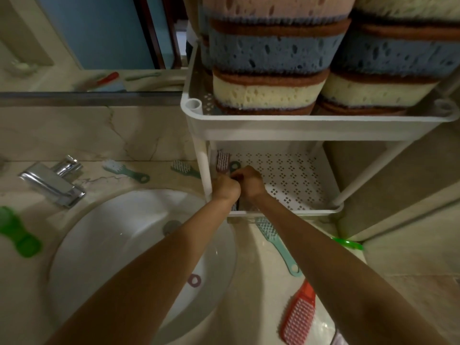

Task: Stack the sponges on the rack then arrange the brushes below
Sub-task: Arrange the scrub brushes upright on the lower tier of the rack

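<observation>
My left hand (225, 188) and right hand (250, 181): fingers curled, knuckles together, on the lower shelf of the rack (311, 124), left-front corner (can't tell what they grip). Pink brush (222, 161) just behind them. Sponges (271, 53) stacked on its top shelf.

Legend: in front of you, a white oval sink (119, 247) is set into the marble counter (254, 282), its drain (171, 226) toward the far side. A chrome faucet (53, 183) stands at the sink's far-left rim. Above, a mirror (87, 33) spans the wall.
</observation>
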